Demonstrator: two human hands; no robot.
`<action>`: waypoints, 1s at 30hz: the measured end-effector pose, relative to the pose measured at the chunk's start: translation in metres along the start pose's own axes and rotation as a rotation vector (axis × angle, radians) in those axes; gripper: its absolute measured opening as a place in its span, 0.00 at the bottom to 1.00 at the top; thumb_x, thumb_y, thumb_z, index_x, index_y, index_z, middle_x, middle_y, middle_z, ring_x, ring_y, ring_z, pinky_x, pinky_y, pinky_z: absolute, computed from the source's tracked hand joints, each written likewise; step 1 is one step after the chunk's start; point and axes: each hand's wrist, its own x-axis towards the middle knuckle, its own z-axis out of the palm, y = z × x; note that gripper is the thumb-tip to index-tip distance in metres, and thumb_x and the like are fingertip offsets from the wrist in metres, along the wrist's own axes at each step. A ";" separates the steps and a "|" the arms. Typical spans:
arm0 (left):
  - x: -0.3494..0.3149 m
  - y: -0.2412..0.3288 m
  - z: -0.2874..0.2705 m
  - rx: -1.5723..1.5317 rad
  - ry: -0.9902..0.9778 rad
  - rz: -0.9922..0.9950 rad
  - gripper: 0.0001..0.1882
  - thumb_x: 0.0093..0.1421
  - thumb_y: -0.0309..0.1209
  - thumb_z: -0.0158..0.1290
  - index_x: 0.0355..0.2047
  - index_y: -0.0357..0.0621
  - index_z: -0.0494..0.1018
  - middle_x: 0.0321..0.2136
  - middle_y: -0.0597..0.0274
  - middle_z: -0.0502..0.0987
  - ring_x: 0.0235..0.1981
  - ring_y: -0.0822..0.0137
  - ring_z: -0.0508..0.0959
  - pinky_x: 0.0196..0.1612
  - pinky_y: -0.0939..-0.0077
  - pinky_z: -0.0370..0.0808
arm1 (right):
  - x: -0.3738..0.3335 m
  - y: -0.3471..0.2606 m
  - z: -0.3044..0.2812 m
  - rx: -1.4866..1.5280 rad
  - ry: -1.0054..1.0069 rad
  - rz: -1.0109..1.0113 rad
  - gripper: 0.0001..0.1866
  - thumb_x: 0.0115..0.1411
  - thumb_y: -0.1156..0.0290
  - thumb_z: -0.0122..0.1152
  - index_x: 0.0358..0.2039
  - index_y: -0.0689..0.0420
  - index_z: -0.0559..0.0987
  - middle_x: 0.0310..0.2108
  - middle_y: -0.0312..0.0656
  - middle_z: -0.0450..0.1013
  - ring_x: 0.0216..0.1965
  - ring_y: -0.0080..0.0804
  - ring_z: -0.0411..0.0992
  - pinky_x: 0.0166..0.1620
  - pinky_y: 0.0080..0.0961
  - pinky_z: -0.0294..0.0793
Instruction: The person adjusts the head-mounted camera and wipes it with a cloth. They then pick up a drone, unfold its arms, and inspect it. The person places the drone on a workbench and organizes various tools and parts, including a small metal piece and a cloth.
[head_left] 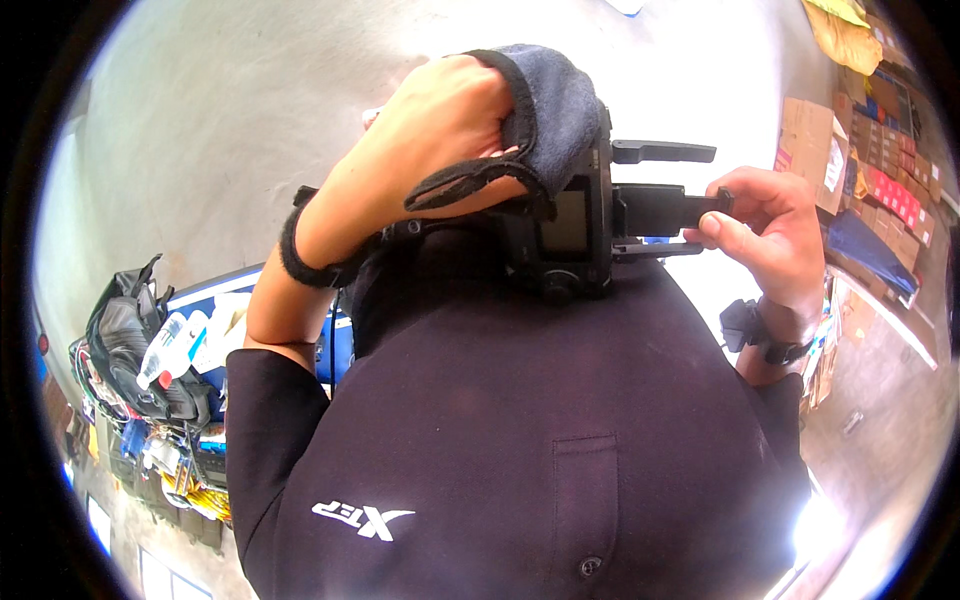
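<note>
In front of my chest is a black camera-like device (603,190) with a small screen (565,225) and a round dial below it. A grey cloth mitt (560,105) with black edging covers my left hand's fingers (460,110), which close round the device's left side and are mostly hidden. Flat black arms (665,152) stick out from its right side. Between them a wider black slab (655,208) juts out, and my right hand (770,220) pinches its outer end between thumb and fingers. Both wrists wear black bands.
A grey-black backpack (140,330) and a clear plastic bottle (160,350) sit among clutter at the left. Stacked cardboard boxes (805,140) and a yellow cloth or bag (845,35) are at the upper right. A pale wall (220,120) rises behind.
</note>
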 end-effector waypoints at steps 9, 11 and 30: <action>0.000 -0.002 0.002 0.018 -0.045 0.005 0.20 0.51 0.31 0.57 0.43 0.31 0.75 0.37 0.41 0.79 0.37 0.40 0.79 0.41 0.59 0.77 | -0.004 0.012 -0.006 0.144 0.059 -0.042 0.10 0.56 0.75 0.69 0.36 0.66 0.80 0.30 0.43 0.81 0.31 0.27 0.81 0.36 0.20 0.80; 0.003 0.003 0.002 0.000 -0.006 0.036 0.21 0.50 0.31 0.57 0.43 0.32 0.75 0.37 0.41 0.79 0.37 0.40 0.79 0.41 0.59 0.77 | -0.003 0.017 -0.004 0.177 0.078 -0.042 0.09 0.56 0.75 0.69 0.35 0.66 0.79 0.29 0.44 0.81 0.30 0.26 0.80 0.34 0.20 0.80; -0.005 0.003 -0.003 -0.017 0.019 0.022 0.20 0.49 0.31 0.58 0.42 0.32 0.75 0.33 0.43 0.79 0.34 0.42 0.79 0.38 0.60 0.76 | 0.003 0.011 0.007 0.138 0.082 -0.065 0.08 0.57 0.76 0.68 0.34 0.65 0.79 0.27 0.41 0.80 0.28 0.22 0.79 0.33 0.18 0.79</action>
